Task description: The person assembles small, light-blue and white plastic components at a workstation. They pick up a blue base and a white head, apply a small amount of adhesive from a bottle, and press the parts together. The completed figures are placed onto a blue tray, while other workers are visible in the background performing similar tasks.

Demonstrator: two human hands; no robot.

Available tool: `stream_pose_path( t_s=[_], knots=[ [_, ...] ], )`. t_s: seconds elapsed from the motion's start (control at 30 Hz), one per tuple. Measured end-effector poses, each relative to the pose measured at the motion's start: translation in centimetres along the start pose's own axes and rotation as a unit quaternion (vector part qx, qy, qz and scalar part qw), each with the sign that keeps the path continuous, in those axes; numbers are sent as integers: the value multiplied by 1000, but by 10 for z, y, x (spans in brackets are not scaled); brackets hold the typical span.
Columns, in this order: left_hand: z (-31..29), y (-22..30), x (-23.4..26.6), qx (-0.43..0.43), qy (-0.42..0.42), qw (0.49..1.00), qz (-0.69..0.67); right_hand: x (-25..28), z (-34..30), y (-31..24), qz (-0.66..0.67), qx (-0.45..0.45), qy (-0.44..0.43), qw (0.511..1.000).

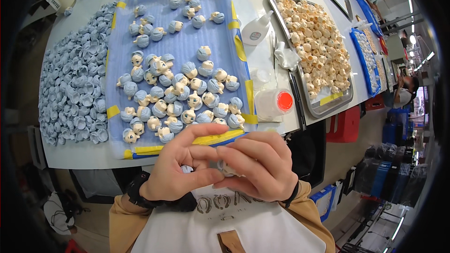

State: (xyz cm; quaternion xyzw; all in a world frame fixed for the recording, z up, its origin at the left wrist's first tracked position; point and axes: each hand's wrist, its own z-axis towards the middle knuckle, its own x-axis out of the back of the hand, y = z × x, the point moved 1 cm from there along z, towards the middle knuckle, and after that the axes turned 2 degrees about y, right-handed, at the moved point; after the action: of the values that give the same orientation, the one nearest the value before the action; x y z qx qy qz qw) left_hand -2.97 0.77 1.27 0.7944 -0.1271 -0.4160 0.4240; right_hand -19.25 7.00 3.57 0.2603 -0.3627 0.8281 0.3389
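In front of my chest, my left hand (180, 171) and my right hand (267, 161) meet around a small doll head (227, 168). The fingertips of both hands pinch it and cover most of it; a pale face part and a bit of grey-blue show. A light blue hair piece (186, 169) sits in the curl of my left hand. Just beyond my hands is a blue-lined tray (187, 51) edged with yellow tape. Several finished-looking doll heads with blue hair (189, 116) lie on it, some face up.
A wide pile of loose blue hair pieces (77, 84) covers the table's left side. To the right stand a white squeeze bottle (257, 30), a red-topped jar (276, 103) and a metal tray (314, 108) of cream-coloured head parts. People (404, 91) are farther right.
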Motion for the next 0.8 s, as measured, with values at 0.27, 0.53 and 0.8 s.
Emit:
stream_pose_path(
  t_s=[0.27, 0.53, 0.8],
  knots=[
    [-2, 1, 4, 41, -75, 996, 25, -6, -8, 4, -2, -19, -6, 1000],
    [-4, -4, 13, 64, -132, 987, 66, -6, -6, 7, 43, 4, -20, 999],
    [-3, 13, 27, -19, 108, 987, -120, 52, -38, 62, -93, -178, 96, 975]
  ],
)
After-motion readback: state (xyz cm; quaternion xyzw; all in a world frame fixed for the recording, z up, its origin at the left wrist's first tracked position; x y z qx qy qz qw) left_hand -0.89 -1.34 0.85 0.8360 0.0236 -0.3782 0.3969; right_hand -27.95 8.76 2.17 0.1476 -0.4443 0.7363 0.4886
